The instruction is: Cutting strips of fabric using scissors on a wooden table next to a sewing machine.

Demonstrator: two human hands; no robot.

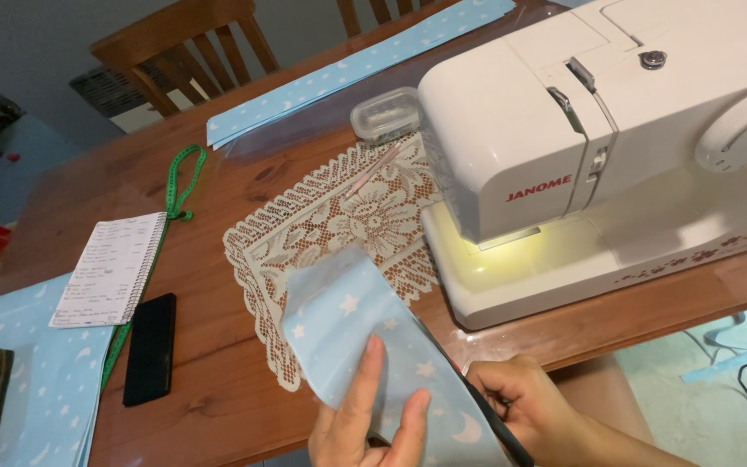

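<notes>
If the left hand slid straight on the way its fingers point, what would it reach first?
Past the light blue star-print strip under the left hand, probably the cream lace doily lying just beyond.

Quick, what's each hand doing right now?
Left hand: open, fingers flat on the light blue star-patterned fabric strip.
Right hand: closed around black-handled scissors cutting the strip.

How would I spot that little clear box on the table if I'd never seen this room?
Start at the big white sewing machine on the wooden table. Just off its left end, at the far edge of the cream lace doily, sits the small clear plastic box. It is the only see-through container there.
</notes>
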